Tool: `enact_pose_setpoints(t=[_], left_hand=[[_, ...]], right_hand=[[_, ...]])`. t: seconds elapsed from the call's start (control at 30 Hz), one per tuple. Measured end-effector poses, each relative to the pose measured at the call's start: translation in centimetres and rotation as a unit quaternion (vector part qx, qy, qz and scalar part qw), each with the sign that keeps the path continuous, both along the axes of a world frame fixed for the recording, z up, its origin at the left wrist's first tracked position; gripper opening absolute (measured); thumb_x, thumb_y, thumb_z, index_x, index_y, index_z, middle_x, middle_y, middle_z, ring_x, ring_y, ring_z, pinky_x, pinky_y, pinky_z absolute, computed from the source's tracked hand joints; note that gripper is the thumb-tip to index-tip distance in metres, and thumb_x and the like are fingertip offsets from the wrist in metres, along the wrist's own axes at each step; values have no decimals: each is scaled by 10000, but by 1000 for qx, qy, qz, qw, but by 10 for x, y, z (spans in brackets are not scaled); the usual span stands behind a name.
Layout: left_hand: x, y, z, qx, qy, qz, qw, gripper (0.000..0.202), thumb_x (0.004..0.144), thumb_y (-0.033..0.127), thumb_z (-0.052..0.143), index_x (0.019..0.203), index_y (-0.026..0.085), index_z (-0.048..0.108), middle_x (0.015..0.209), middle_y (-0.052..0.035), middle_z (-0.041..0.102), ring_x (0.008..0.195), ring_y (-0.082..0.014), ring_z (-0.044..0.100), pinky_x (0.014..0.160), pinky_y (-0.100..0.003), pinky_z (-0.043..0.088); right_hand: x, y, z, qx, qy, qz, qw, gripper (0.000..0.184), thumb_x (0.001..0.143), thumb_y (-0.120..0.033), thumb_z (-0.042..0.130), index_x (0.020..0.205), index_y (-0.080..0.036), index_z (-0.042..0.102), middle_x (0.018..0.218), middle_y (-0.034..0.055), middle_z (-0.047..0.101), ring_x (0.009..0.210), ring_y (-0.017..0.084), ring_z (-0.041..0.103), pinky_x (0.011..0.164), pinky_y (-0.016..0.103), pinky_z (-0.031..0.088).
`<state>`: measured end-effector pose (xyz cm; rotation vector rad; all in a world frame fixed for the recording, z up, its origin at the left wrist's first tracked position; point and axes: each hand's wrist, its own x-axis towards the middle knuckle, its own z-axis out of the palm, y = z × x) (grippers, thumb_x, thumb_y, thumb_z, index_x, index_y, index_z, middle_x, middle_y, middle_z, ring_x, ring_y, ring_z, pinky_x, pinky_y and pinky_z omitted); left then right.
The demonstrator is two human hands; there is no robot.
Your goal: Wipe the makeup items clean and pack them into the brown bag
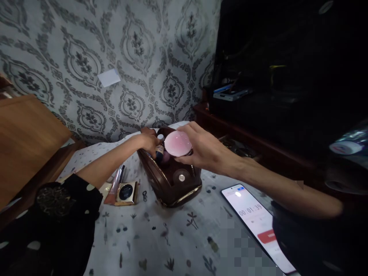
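Observation:
A brown leather handbag (179, 193) with gold zips and a round metal snap stands unzipped on the patterned cloth. Over its opening, my right hand (201, 149) is closed around a round, glossy pink case (177, 143), thumb below and fingers above. My left hand (149, 142) is curled at the bag's left rim, its fingertips partly hidden. Right beside those fingers, a small bottle (160, 150) with a white cap and dark label stands upright inside the bag. A purplish rounded item (166, 157) shows below the bottle.
Left of the bag lie a square gold-edged compact (126, 192) and a pinkish tube (115, 186). A phone (253, 218) showing a running timer lies at right. A wooden panel (31, 126) stands at left; a dark shelf (230, 126) is at right, a plastic bottle (349, 147) at the edge.

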<state>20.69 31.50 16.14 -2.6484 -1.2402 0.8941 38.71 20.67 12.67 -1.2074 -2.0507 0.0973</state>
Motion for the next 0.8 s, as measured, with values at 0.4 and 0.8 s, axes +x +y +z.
enact_pose_setpoints(t=[0.4,0.8], left_hand=[[-1,-8,3,11,32,0,999,694,695,408,708,1335,177,572,1342,-152,622,1180,-314,597,928,-341,489],[-7,-6,-3,19,1,14,1000,759,723,479,704,1388,157,533,1319,-190,636,1184,-352,610,934,-383,494]], right_hand=[[-33,11,23,2,-444,-17,896,294,780,-132,652,1063,-85,590,1138,167,610,1056,294,563,846,369,379],[-48,40,3,-74,-490,27,868,355,788,-237,686,1090,-55,641,1120,194,648,1075,322,615,864,374,430]])
